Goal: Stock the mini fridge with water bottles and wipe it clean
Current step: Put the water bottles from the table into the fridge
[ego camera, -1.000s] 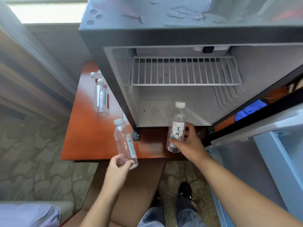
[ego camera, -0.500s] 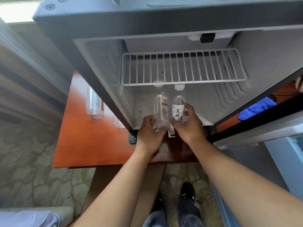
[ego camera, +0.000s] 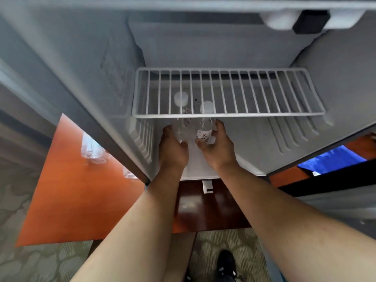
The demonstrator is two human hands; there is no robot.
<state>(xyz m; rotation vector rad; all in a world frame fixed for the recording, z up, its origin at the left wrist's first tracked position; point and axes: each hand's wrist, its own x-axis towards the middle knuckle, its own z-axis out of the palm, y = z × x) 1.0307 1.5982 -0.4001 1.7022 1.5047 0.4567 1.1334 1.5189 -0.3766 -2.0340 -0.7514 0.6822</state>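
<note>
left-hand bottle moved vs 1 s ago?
Yes. The left hand has carried its water bottle from over the wooden table into the mini fridge, under the wire shelf, beside the right hand's bottle.

This looks like a hotel guest room. A compact mini fridge (ego camera: 223, 47) with a single wire shelf (ego camera: 227, 92) stands open on a polished reddish wooden counter (ego camera: 77, 200), the kind of low furniture found in lodging rooms. Patterned carpet (ego camera: 36, 263) in muted green and beige covers the floor below, and a folded blue cloth (ego camera: 333, 159) lies on the counter at right.
</note>
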